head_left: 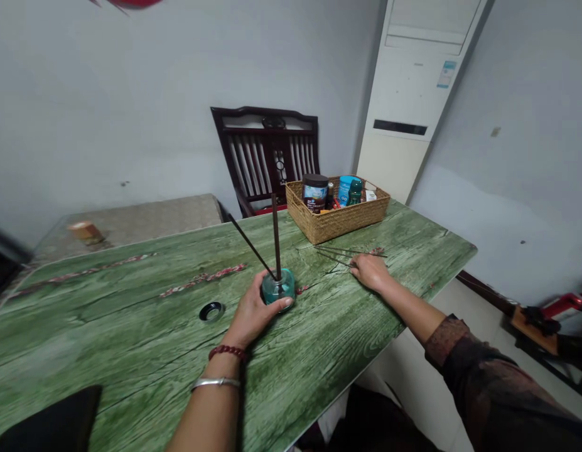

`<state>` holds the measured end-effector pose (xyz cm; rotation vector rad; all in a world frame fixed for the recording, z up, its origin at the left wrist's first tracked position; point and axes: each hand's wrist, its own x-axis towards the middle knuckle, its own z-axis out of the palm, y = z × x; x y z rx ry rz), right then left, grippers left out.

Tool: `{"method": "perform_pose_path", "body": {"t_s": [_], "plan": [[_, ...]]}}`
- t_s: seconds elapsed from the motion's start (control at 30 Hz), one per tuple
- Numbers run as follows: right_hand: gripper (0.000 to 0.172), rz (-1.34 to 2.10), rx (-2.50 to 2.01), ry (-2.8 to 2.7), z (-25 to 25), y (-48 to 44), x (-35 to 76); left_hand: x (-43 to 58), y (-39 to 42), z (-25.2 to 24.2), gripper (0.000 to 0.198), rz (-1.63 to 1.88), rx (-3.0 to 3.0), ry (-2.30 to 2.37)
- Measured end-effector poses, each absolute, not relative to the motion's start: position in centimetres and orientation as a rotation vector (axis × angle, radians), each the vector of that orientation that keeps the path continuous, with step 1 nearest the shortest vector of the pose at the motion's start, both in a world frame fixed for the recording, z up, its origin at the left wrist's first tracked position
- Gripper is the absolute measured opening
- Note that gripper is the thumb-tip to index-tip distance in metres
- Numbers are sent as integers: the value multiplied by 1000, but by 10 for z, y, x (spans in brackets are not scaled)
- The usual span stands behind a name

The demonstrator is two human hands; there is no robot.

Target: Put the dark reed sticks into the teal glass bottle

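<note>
My left hand [253,312] is wrapped round a small teal glass bottle [279,287] that stands on the green wood-grain table [130,314]. Two dark reed sticks [275,235] stand in the bottle's neck, one upright and one leaning left. My right hand [370,272] rests on the table to the right, fingers closed over the near ends of several thin dark sticks [342,253] lying flat there. A red bead bracelet and a silver bangle sit on my left wrist.
A wicker basket [338,220] with jars and bottles stands behind the loose sticks. A small black ring-shaped cap [211,311] lies left of the bottle. A dark wooden chair [267,157] and a white floor air conditioner [413,107] stand beyond the table.
</note>
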<state>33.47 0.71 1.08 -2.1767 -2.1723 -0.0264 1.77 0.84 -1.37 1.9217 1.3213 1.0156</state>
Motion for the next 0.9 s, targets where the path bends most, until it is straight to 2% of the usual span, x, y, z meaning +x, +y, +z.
{"method": "perform_pose_path", "body": {"t_s": [0.43, 0.53, 0.63, 0.77, 0.9], "plan": [[18, 17, -2057, -2212, 11, -5, 328, 16, 9, -18, 75, 1025, 1925, 1297], [14, 184, -1836, -2069, 18, 1, 331, 17, 9, -17, 77, 1019, 1908, 1293], [7, 531, -1551, -1774, 36, 9, 326, 18, 8, -16, 78, 1010, 1880, 1298], [26, 903, -1081, -1396, 73, 13, 297, 18, 7, -15, 76, 1017, 1871, 1296], [35, 936, -752, -1292, 104, 9, 257, 19, 6, -14, 75, 1045, 1868, 1264]]}}
